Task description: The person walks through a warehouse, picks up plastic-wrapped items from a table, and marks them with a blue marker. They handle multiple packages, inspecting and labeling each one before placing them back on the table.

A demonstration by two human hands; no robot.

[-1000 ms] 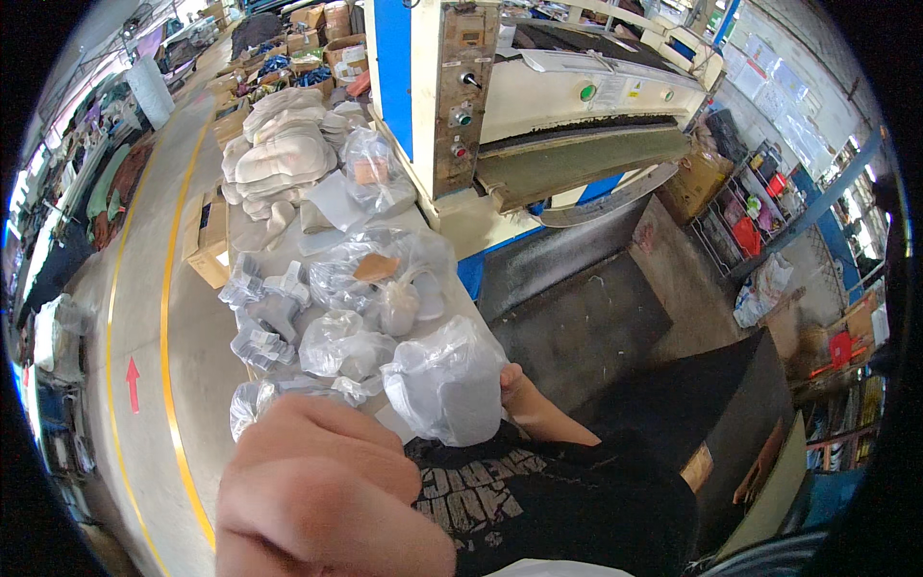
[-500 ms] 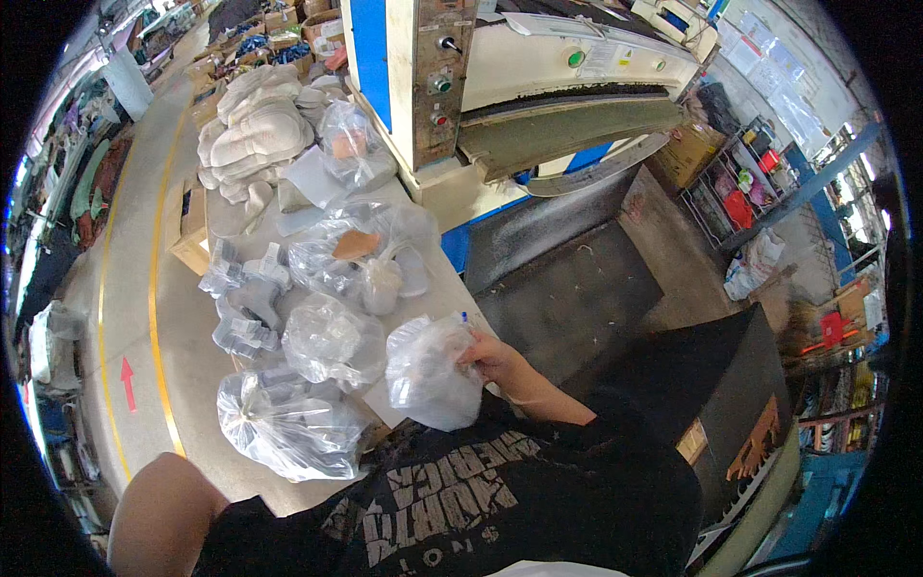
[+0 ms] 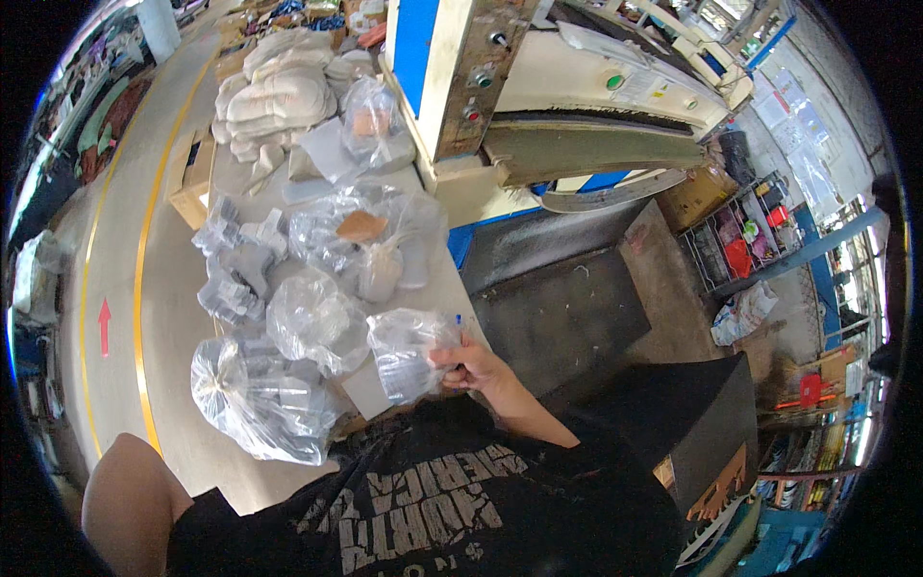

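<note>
My right hand (image 3: 466, 363) is closed on the near right side of a clear plastic bag (image 3: 409, 358) with grey pieces inside. A small blue tip, maybe a pen's, sticks up above the fingers. My left arm (image 3: 130, 505) shows only around the elbow at the lower left; its hand is out of sight. Left of the held bag, a puffed clear bag (image 3: 317, 320) lies on the table, and nearer to me sits a larger knotted bag (image 3: 264, 399). A flat pale sheet (image 3: 373, 392) lies partly under the held bag.
Grey cut pieces (image 3: 236, 264) lie along the table's left side. Farther back are more clear bags, a brown piece (image 3: 361, 227) and a stack of cream padded pieces (image 3: 279, 96). A large machine (image 3: 596, 91) with push buttons stands at the right. A yellow-lined walkway (image 3: 120, 260) runs along the left.
The whole view has shifted slightly. The held bag has turned, so its grey contents show more plainly. My right hand keeps its grip.
</note>
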